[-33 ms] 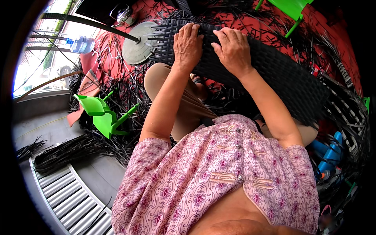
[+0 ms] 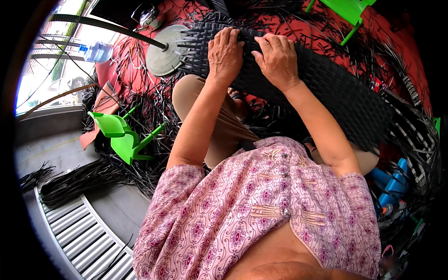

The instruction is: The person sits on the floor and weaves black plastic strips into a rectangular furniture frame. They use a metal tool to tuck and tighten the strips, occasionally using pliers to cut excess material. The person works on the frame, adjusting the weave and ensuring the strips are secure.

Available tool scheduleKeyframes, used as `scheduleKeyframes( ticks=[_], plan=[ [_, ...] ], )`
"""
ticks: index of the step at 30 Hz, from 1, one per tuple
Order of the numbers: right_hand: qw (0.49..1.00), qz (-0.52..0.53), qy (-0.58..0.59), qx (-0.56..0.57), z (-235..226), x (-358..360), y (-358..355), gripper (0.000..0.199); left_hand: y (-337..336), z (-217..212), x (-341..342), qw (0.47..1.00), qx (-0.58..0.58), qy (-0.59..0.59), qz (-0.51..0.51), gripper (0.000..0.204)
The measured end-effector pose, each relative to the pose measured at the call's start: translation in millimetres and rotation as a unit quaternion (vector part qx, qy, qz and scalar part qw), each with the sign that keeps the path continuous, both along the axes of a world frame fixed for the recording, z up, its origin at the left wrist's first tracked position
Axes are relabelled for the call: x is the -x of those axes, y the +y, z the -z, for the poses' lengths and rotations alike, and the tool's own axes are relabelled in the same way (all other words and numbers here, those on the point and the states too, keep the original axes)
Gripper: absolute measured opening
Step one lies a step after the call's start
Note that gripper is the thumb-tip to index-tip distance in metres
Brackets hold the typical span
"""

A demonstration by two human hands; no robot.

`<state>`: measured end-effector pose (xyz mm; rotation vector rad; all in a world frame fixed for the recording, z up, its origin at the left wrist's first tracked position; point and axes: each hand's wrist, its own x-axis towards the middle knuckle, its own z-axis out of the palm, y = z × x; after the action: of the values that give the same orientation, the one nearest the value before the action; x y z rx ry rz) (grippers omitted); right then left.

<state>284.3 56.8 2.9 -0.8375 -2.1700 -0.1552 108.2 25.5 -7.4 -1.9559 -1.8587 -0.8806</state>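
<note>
A long black woven panel [image 2: 345,100] of flat strips lies across my lap, running from far left down to the right. Loose strip ends stick out at both of its ends. My left hand [image 2: 226,55] rests on the far left part, its fingers close together and bent over the far edge. Just to the right, my right hand [image 2: 278,60] bends its fingers over the same edge, thumb apart on the weave. Both hands grip the panel, and their fingertips are partly hidden.
A round grey base with a pole [image 2: 161,58] stands beyond the panel's left end. Green plastic chairs [image 2: 122,142] [image 2: 343,10] stand left and far right. Black strips litter the red floor [image 2: 322,35]. A kettle [image 2: 150,19], a water bottle [image 2: 98,52] and a blue object [image 2: 396,184] lie around.
</note>
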Motion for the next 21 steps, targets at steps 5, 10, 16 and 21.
scheduleKeyframes(
  ticks=[5, 10, 16, 21],
  plan=[
    [1.000, 0.009, -0.030, 0.002, 8.9, 3.8, 6.9, 0.036, -7.4, 3.5, -2.2, 0.999, 0.014, -0.029, -0.013, 0.039],
    [0.999, 0.017, -0.034, 0.009, 1.0, 6.3, 13.8, 0.030, -0.8, -11.1, 13.0, 0.997, 0.055, -0.046, 0.016, 0.036],
    [0.999, 0.025, -0.039, -0.002, -0.2, 14.8, 23.3, 0.026, 12.9, -24.9, 74.1, 0.995, 0.063, 0.055, 0.058, 0.030],
    [0.999, 0.035, -0.027, -0.029, 4.4, 21.7, 28.6, 0.015, 24.8, -31.8, 85.4, 0.991, 0.055, 0.054, 0.110, 0.021]
  ],
)
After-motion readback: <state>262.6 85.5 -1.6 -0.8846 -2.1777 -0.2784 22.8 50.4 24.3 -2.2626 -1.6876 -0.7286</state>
